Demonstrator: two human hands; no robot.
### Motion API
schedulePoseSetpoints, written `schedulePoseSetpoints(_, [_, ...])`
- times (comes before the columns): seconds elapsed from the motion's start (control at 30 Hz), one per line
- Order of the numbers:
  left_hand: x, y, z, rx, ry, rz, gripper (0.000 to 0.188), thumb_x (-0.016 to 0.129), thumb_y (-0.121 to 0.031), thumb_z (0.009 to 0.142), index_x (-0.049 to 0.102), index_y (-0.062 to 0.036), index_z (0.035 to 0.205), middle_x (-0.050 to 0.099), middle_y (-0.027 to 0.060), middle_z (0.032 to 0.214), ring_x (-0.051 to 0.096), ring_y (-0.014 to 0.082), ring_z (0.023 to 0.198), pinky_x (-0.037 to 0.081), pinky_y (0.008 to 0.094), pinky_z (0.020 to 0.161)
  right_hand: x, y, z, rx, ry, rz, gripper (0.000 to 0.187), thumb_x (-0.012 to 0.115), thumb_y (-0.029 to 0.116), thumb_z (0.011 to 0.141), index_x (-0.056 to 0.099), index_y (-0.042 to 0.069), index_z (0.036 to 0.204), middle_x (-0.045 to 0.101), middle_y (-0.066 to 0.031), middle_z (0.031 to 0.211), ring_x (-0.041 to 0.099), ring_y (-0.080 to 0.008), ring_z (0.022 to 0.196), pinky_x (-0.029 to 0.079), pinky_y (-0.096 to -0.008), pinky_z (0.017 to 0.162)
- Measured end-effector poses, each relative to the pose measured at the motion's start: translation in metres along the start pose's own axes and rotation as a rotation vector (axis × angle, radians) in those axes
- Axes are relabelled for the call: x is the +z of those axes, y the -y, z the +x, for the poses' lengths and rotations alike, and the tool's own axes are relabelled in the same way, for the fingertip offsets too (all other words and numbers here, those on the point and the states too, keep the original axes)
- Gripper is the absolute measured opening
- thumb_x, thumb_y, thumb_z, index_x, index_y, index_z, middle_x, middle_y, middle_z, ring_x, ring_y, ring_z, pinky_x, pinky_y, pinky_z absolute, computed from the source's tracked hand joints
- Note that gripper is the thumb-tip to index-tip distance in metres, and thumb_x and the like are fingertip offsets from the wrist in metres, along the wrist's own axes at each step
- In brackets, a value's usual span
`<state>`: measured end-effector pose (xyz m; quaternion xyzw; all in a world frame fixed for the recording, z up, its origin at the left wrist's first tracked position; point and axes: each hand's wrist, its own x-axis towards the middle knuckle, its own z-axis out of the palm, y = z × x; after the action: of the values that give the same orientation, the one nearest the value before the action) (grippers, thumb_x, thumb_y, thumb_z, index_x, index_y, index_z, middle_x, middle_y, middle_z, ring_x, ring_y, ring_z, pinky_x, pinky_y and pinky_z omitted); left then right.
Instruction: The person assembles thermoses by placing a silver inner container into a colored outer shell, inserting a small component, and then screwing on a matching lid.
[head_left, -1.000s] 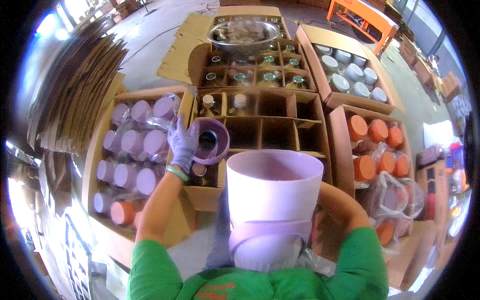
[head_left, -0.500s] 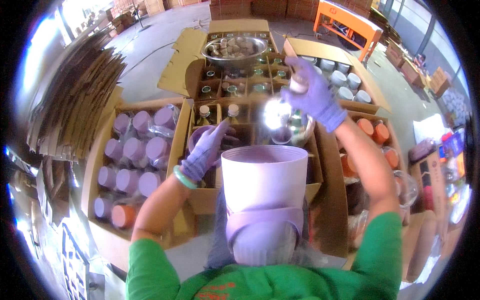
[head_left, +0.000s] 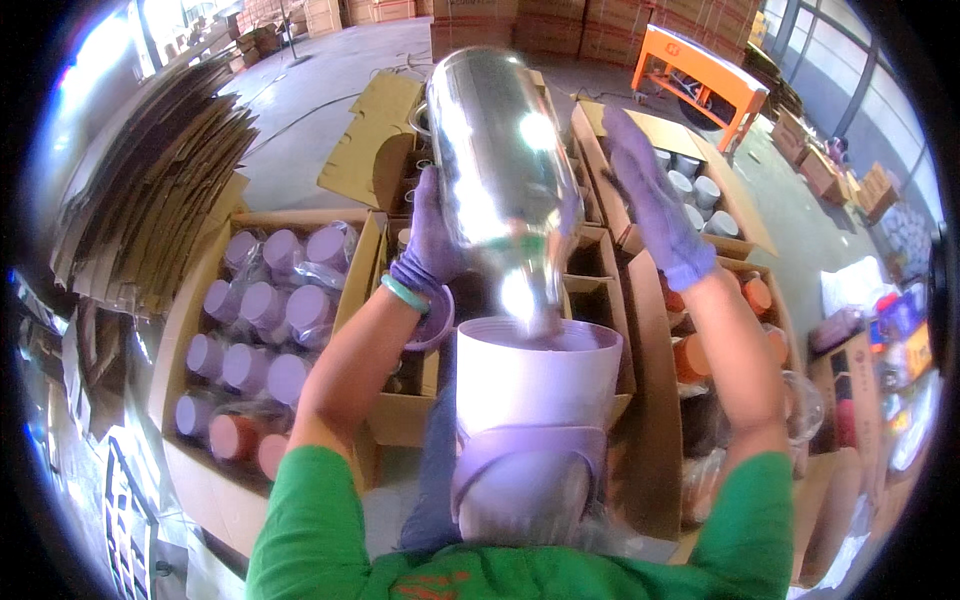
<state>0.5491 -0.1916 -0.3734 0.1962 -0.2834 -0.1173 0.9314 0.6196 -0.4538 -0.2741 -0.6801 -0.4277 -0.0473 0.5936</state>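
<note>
A silvery glass flask liner (head_left: 500,150) hangs upside down, its neck pointing into the mouth of a pale purple flask casing (head_left: 535,385). My gloved left hand (head_left: 432,235) holds the liner by its left side, with some fingers hidden. Below that wrist shows a purple ring (head_left: 440,322); whether the hand also holds it, I cannot tell. To the right of the liner, my gloved right hand (head_left: 652,195) is open, fingers stretched and apart from it. The casing stands upright close to my body, with a purple band around its lower part.
On the left, a carton (head_left: 165,385) holds several purple-capped flasks and some orange ones. Another carton with orange lids (head_left: 692,358) stands right; white-lidded pieces (head_left: 705,192) sit behind it. A divided carton (head_left: 590,300) lies ahead. Stacked flat cardboard (head_left: 150,200) rises far left.
The silvery liner has come up, upside down, over the casing. My left hand has moved right and up onto it. The white-topped piece in my right hand is gone, and its fingers are straight.
</note>
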Motion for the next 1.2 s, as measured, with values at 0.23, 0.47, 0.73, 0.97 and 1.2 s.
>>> schedulePoseSetpoints(0.23, [0.051, 0.028, -0.049, -0.231, -0.185, 1.213, 0.096, 0.056, -0.072, 0.085, 0.036, -0.0025, 0.148, 0.052, 0.0144, 0.141, 0.056, 0.0255, 0.122, 0.045, 0.0378, 0.105, 0.013, -0.027, -0.046, 0.58, 0.11, 0.668, 0.079, 0.066, 0.047, 0.092, 0.033, 0.003, 0.148, 0.047, -0.0115, 0.139, 0.047, -0.0187, 0.125, 0.036, -0.0353, 0.111])
schedulePoseSetpoints(0.47, [0.058, 0.078, -0.102, -0.168, -0.387, 0.693, 0.109, 0.058, -0.077, 0.08, 0.031, 0.0012, 0.15, 0.045, 0.0186, 0.145, 0.042, 0.0279, 0.137, 0.036, 0.0415, 0.113, 0.006, -0.009, -0.132, 0.601, 0.338, 0.502, 0.088, 0.058, 0.051, 0.094, 0.018, 0.003, 0.156, 0.027, -0.0183, 0.158, 0.022, -0.0283, 0.147, 0.019, -0.0413, 0.121])
schedulePoseSetpoints(0.73, [-0.009, 0.045, -0.098, -0.192, -0.555, 1.491, 0.053, 0.051, -0.044, 0.101, 0.058, 0.0, 0.13, 0.065, 0.0216, 0.12, 0.064, 0.0231, 0.111, 0.051, 0.0425, 0.096, 0.0, 0.025, -0.032, 0.263, 1.1, -0.152, 0.067, 0.068, 0.035, 0.091, 0.044, 0.007, 0.146, 0.061, -0.0152, 0.128, 0.058, -0.0242, 0.118, 0.046, -0.0376, 0.098])
schedulePoseSetpoints(0.97, [-0.068, 0.007, -0.125, -0.796, -0.61, 2.398, 0.046, 0.067, -0.034, 0.074, 0.069, -0.0088, 0.113, 0.069, 0.0162, 0.11, 0.066, 0.0342, 0.105, 0.054, 0.0436, 0.091, 0.018, 0.03, -0.036, 0.25, 1.104, -0.497, 0.054, 0.073, 0.032, 0.078, 0.064, 0.01, 0.127, 0.07, -0.0152, 0.114, 0.07, -0.0261, 0.103, 0.054, -0.0389, 0.091])
schedulePoseSetpoints(1.2, [-0.049, 0.0, -0.085, -0.119, -0.72, 2.059, 0.051, 0.077, -0.026, 0.064, 0.068, -0.006, 0.11, 0.07, 0.0184, 0.105, 0.066, 0.0372, 0.102, 0.052, 0.044, 0.09, 0.029, 0.03, -0.025, -0.141, 0.809, -0.608, 0.054, 0.068, 0.031, 0.088, 0.057, 0.002, 0.132, 0.059, -0.0193, 0.131, 0.057, -0.026, 0.123, 0.045, -0.0369, 0.103])
